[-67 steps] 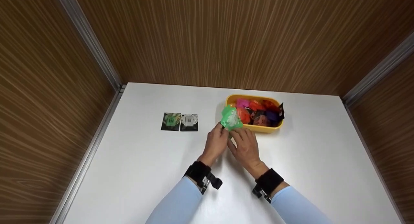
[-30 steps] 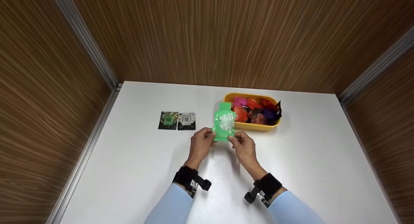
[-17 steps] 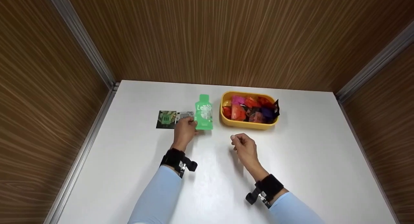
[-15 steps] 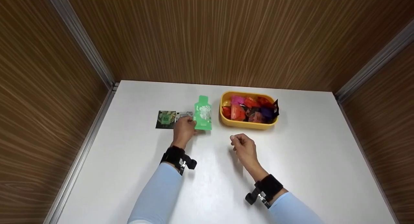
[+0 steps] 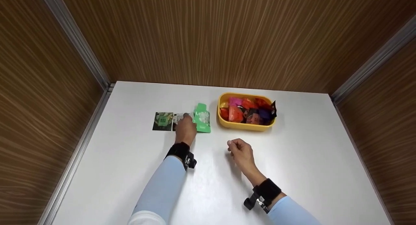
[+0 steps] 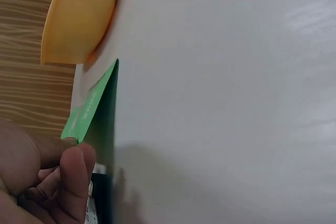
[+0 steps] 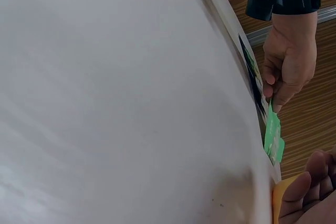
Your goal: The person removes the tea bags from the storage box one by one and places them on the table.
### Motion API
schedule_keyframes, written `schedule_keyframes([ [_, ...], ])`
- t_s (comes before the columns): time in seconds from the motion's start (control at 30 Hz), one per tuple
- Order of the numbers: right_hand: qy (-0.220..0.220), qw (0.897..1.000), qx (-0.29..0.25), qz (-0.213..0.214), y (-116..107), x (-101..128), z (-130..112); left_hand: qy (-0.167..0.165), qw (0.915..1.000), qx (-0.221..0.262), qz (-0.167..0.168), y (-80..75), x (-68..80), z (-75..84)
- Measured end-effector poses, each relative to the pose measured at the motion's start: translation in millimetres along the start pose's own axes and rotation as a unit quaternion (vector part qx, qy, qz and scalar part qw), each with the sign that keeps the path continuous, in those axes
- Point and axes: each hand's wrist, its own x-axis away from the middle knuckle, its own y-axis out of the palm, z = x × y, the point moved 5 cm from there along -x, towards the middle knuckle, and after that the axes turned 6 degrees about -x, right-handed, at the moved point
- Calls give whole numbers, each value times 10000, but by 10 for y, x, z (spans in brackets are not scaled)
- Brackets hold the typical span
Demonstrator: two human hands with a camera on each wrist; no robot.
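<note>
My left hand pinches the lower left edge of a flat green "LeTea" sachet, shaped like a bottle. In the left wrist view the sachet is tilted, its far edge down at the white table and the pinched edge raised between thumb and fingers. Partly hidden under that hand lies a black-and-white square packet. To its left lies a black packet with a green label. My right hand hovers over the table in front of the basket, fingers loosely curled, holding nothing.
A yellow plastic basket stands right of the sachet, filled with red, pink, purple and dark packets. One black packet sticks up over its right rim. Wood-grain panels wall the table at the back and both sides.
Both hands held the green sachet by the basket; the right hand let go. The left hand carried it leftward and lowered it beside the black-and-white packet. The right hand stays nearly in place.
</note>
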Motion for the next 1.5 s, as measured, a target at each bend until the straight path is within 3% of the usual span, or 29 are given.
schedule_keyframes([
  [0.13, -22, 10000, 42, 27, 8, 5, 1, 287, 9990, -344, 83, 15, -17, 39],
  [0.47, 9, 10000, -54, -8, 17, 0, 28, 488, 9937, -985, 227, 49, -35, 45],
  [0.87, 80, 9999, -34, -75, 51, -7, 66, 491, 9934, -965, 380, -47, -22, 59],
  [1.0, 129, 9999, -2, 14, 10, -23, 75, 611, 9958, -638, 222, -50, 70, 178],
  [1.23, -93, 9995, 262, 149, -63, -128, -2, 1033, 9943, 281, -3, 102, 402, 490],
  [1.37, -271, 9984, 452, 188, -92, -220, -84, 1405, 9895, 324, 95, 160, 556, 677],
  [1.5, -500, 9956, 757, 254, -148, -341, -190, 1607, 9863, 282, 229, 173, 606, 786],
])
